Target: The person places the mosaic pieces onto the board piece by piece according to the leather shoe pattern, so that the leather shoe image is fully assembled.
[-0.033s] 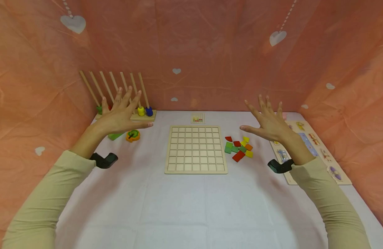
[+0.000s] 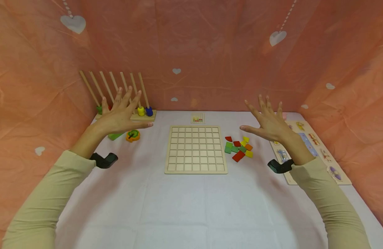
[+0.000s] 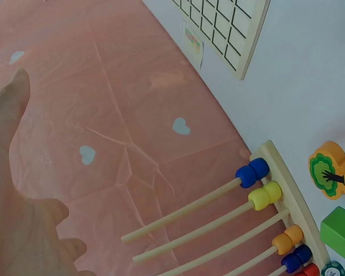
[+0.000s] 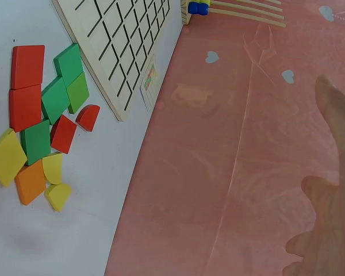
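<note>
My left hand (image 2: 119, 116) is held up with fingers spread, nothing in it; in the head view it overlaps a wooden peg rack (image 2: 143, 117) with coloured beads. My right hand (image 2: 269, 122), also spread and holding nothing, hovers over the right side of the table. Between them lies a wooden grid board (image 2: 196, 172) with bare square cells. Right of the board is a loose group of flat coloured tiles, among them a red tile (image 4: 27, 67), a green tile (image 4: 35, 142), an orange tile (image 4: 30, 183) and a yellow tile (image 4: 7, 156).
A small pattern card (image 2: 198, 118) lies behind the board. An orange tree-shaped piece (image 3: 332, 171) and a green block (image 3: 340, 231) lie in front of the rack. At the right is a picture puzzle board (image 2: 326, 152). Pink cloth (image 2: 210, 52) walls enclose the back and sides.
</note>
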{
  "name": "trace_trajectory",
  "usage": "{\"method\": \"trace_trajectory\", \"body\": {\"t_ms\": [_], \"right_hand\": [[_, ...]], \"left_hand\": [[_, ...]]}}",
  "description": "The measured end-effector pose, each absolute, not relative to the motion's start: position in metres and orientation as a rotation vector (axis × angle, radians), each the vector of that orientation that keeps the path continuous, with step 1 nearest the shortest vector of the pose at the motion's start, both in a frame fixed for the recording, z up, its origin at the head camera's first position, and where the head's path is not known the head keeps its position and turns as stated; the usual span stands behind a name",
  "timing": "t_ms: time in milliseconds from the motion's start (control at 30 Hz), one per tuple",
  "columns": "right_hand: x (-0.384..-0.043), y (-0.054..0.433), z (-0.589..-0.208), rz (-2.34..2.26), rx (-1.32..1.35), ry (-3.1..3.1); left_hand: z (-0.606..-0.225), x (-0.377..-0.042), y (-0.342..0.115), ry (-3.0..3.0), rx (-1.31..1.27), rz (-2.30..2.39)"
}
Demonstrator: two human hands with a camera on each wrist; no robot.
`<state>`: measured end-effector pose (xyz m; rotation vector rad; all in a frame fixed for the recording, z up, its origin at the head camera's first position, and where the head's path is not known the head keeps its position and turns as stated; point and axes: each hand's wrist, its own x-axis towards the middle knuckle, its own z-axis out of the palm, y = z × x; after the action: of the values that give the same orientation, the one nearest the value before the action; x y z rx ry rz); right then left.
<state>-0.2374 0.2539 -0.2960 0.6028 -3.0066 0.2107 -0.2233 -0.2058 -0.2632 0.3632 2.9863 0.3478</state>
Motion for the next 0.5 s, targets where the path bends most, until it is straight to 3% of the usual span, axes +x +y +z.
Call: {"method": "trace_trajectory", "body": {"t_ms": [500], "right_hand": [[-0.2383,0.2538,-0.2972,0.210,0.600,-3.002]], "left_hand": [[-0.2651,-0.2235,-0.2046,2.986,0.373,0.314]]}}
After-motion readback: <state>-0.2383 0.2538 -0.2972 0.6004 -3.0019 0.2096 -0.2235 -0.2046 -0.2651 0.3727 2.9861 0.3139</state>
